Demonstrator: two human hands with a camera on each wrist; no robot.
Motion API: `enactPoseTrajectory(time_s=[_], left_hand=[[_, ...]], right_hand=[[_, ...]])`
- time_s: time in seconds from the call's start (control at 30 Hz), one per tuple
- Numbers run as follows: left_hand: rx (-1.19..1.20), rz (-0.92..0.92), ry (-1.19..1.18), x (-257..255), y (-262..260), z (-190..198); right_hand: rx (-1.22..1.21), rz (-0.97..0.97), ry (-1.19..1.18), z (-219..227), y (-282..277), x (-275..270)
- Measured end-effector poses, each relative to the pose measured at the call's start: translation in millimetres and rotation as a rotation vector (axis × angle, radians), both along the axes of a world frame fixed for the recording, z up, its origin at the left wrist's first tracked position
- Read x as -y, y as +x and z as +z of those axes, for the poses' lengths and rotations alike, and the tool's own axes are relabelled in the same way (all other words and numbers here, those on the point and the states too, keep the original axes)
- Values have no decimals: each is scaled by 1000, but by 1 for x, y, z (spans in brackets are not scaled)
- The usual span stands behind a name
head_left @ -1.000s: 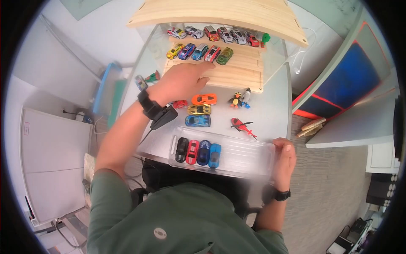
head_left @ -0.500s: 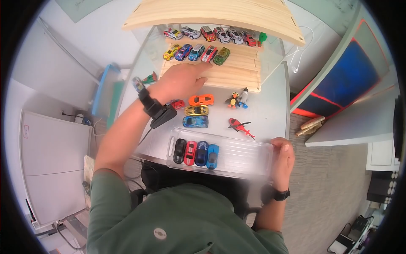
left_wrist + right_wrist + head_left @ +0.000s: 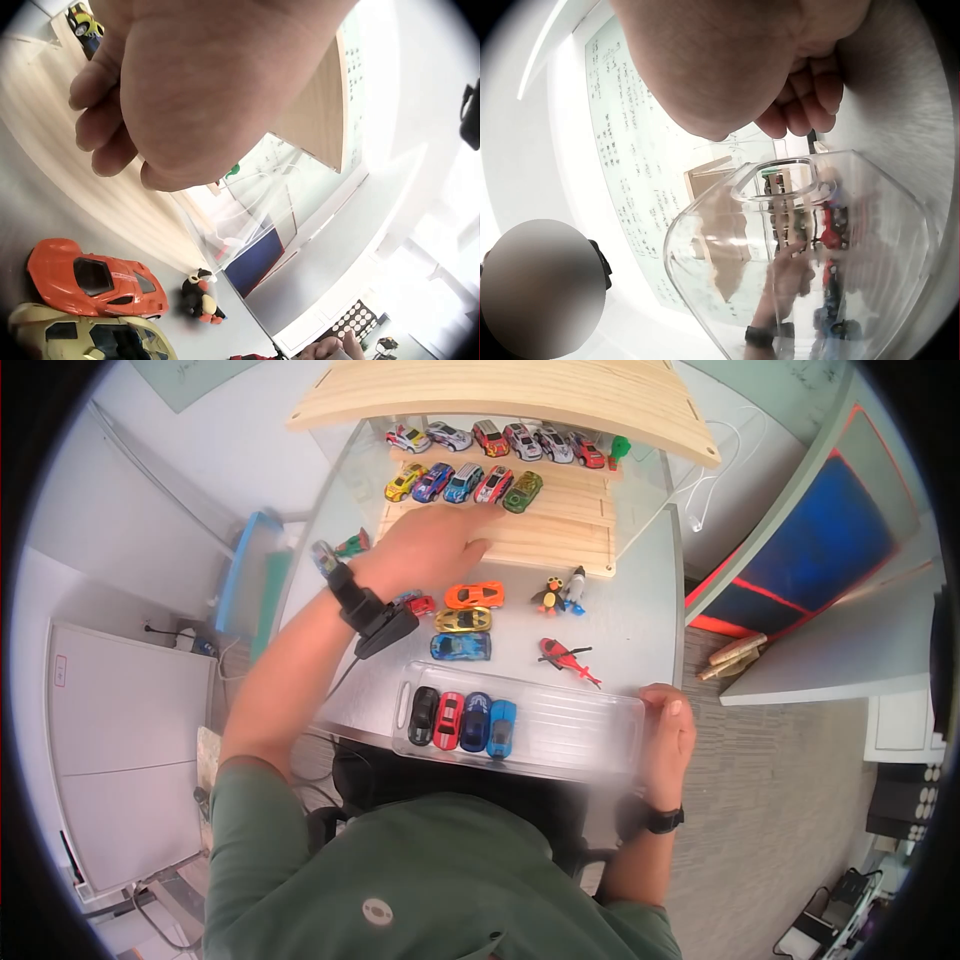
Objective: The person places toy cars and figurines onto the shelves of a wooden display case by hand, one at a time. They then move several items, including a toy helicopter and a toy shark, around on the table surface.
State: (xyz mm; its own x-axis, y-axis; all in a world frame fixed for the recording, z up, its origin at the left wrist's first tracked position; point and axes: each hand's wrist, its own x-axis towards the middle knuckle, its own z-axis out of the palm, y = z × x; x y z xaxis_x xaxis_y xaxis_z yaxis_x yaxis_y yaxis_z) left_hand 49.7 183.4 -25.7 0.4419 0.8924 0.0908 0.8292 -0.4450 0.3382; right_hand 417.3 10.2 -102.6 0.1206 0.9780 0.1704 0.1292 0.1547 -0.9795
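Observation:
Over the wooden board (image 3: 550,540), my left hand (image 3: 425,545) stretches its index finger toward a red-and-white toy car (image 3: 494,484) and a green camouflage car (image 3: 522,492). Its other fingers curl loosely with nothing visible in them, as the left wrist view also shows. Beside the right end of a clear plastic tray (image 3: 575,725), my right hand (image 3: 670,730) hangs with fingers loosely bent, close to the tray's handle end. Black, red, dark blue and light blue cars (image 3: 502,728) lie side by side in the tray's left half.
Between board and tray sit an orange car (image 3: 475,596), a gold car (image 3: 463,620) and a blue car (image 3: 461,647). A toy penguin (image 3: 549,597) and a red helicopter (image 3: 567,660) are to the right. An upper wooden shelf (image 3: 500,395) overhangs the back row of cars.
The head view has shifted slightly, so the table's things appear a little further left. Both hands keep nearly the same places and poses.

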Motion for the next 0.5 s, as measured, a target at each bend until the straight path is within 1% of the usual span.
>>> enactPoseTrajectory(time_s=[0.2, 0.27, 0.5], left_hand=[[-37, 38, -39, -1, 5, 9], [-87, 52, -49, -1, 6, 12], [-64, 35, -15, -3, 4, 6]], right_hand=[[6, 7, -6, 5, -1, 1], [-1, 7, -12, 3, 0, 1], [-6, 4, -14, 3, -1, 1]])
